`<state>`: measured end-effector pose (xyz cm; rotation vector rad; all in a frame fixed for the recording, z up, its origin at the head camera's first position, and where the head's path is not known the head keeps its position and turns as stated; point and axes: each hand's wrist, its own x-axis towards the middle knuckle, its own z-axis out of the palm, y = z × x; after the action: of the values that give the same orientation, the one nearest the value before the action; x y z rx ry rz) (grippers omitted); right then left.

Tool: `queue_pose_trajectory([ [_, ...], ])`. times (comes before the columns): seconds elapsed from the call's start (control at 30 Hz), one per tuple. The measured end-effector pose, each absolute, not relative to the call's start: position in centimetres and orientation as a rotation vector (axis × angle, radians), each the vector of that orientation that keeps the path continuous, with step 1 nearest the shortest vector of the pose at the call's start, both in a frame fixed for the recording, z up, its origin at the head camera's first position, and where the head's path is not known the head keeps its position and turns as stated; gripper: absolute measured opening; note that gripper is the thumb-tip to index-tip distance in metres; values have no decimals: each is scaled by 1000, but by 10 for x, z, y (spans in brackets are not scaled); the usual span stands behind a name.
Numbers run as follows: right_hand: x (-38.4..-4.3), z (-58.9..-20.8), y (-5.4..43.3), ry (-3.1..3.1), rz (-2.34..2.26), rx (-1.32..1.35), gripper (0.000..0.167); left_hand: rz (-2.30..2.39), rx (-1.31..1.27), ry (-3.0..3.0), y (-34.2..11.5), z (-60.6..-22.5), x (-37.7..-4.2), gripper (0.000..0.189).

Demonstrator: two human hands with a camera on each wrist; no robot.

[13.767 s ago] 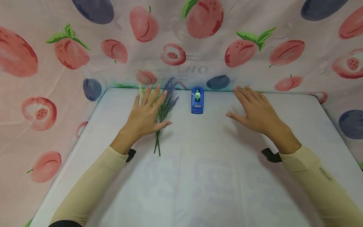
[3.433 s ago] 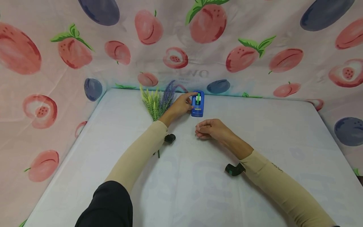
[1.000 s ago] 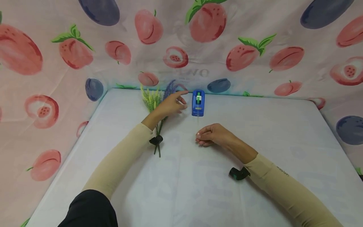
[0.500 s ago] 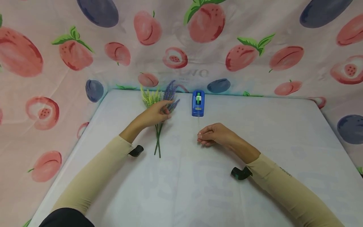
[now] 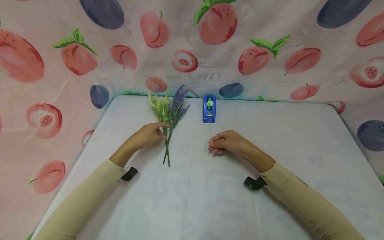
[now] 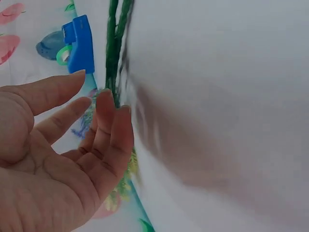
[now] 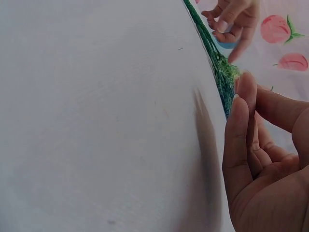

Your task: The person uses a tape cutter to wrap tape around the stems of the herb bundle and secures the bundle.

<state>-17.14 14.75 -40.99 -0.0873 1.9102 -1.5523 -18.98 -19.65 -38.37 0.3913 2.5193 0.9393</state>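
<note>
Two artificial lavender-like sprigs, one yellow-green (image 5: 160,106) and one purple (image 5: 179,100), lie on the table with their green stems (image 5: 166,154) crossed. My left hand (image 5: 147,136) is at the stems just below the flower heads, thumb and fingers apart with nothing between them; its fingertips (image 6: 124,112) come right up to the stems in the left wrist view. To the right stands a blue tape dispenser (image 5: 209,115). A thin clear strip of tape (image 5: 210,129) stretches from its front toward my right hand (image 5: 229,142), which pinches the strip's end between thumb and fingers.
The white-covered table (image 5: 192,200) meets a fruit-print cloth (image 5: 207,75) along its back edge and left side. A black wrist camera (image 5: 129,174) hangs under the left sleeve, and another black camera (image 5: 255,183) under the right.
My left hand has left the tape dispenser, moving left and toward me across the flowers to the stems. My right hand drew the tape slightly toward me earlier and now stays nearly still.
</note>
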Motion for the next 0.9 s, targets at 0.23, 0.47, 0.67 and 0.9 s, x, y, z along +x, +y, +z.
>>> queue_pose_trajectory([
  [0.23, -171, -409, 147, 1924, -1540, -100, 23, 908, 341, 2522, -191, -397, -178, 62],
  [0.47, -172, -408, 147, 1937, -1523, -112, 23, 1021, 201, 2499, -178, -402, -167, 68],
  [0.67, -172, -408, 147, 1942, -1515, -122, 23, 1046, 158, 2553, -174, -405, -164, 58],
  [0.9, -171, -408, 148, 1918, -1534, -117, 24, 1276, 27, 2426, -174, -401, -160, 63],
])
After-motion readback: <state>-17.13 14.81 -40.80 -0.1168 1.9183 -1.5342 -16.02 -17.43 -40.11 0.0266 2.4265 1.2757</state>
